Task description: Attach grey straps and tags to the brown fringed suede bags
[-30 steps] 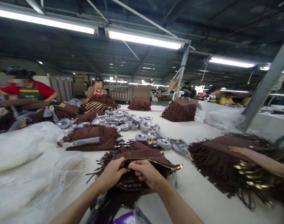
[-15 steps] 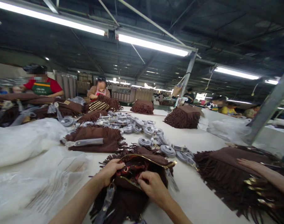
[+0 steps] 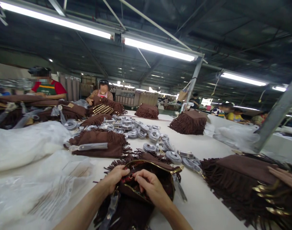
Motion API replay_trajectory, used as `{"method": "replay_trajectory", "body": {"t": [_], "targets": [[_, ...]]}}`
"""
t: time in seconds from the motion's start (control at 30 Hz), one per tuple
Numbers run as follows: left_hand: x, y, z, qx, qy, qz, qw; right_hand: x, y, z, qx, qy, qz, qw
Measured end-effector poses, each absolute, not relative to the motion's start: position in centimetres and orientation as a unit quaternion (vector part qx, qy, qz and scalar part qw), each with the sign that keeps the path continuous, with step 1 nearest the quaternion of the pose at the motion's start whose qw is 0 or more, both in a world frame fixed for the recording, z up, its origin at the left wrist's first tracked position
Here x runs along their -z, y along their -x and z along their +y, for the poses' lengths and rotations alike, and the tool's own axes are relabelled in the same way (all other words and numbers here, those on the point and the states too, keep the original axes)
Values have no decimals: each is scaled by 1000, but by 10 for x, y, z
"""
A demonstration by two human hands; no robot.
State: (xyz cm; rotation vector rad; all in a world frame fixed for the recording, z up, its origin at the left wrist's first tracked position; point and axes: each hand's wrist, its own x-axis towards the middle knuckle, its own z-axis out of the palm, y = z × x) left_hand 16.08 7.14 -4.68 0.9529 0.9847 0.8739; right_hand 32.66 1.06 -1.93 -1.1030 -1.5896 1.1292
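Note:
A dark brown fringed handbag (image 3: pixel 134 212) lies in front of me, its gold-zippered mouth wide apart and a patterned red and dark lining showing. My left hand (image 3: pixel 115 179) grips the left side of the opening, thumb over the edge. Inside the mouth, my right hand (image 3: pixel 149 185) is closed, thumb and forefinger together beside a small gold ring (image 3: pixel 131 176); whatever they pinch is hidden. A plastic-wrapped strap end (image 3: pixel 111 206) hangs at the bag's left, and a gold zipper end (image 3: pixel 180 168) sticks out at its right.
Coiled grey-wrapped straps (image 3: pixel 153 134) spread across the white table beyond the bag. Another brown fringed bag (image 3: pixel 98 143) lies behind, with clear plastic (image 3: pixel 47 179) at left. At right, a co-worker's hand (image 3: pixel 285 177) touches a stack of fringed bags (image 3: pixel 242 169). More people work farther back.
My right hand has moved left and slightly up inside the bag, closer to the gold ring. My left hand keeps its grip. The co-worker's hand at right has drawn back rightward.

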Motion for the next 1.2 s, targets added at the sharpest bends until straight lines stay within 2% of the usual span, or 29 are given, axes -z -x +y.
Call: {"method": "replay_trajectory", "body": {"t": [0.2, 0.37, 0.47, 0.67, 1.0, 1.2], "targets": [[45, -162, 68, -397, -426, 436, 687, 9, -326, 7, -518, 469, -586, 410], [43, -162, 68, -392, -417, 444, 690, 22, -337, 6, -294, 536, -691, 386], [43, -162, 69, -391, -416, 448, 688, 30, -339, 3, -216, 551, -725, 354], [43, -163, 68, -394, -423, 446, 683, 29, -331, 2, -189, 556, -732, 346], [44, -168, 62, -406, -464, 433, 658, 27, -307, 10, -232, 535, -704, 404], [47, -177, 62, -425, -491, 439, 621, 32, -298, 9, -127, 534, -741, 386]]}}
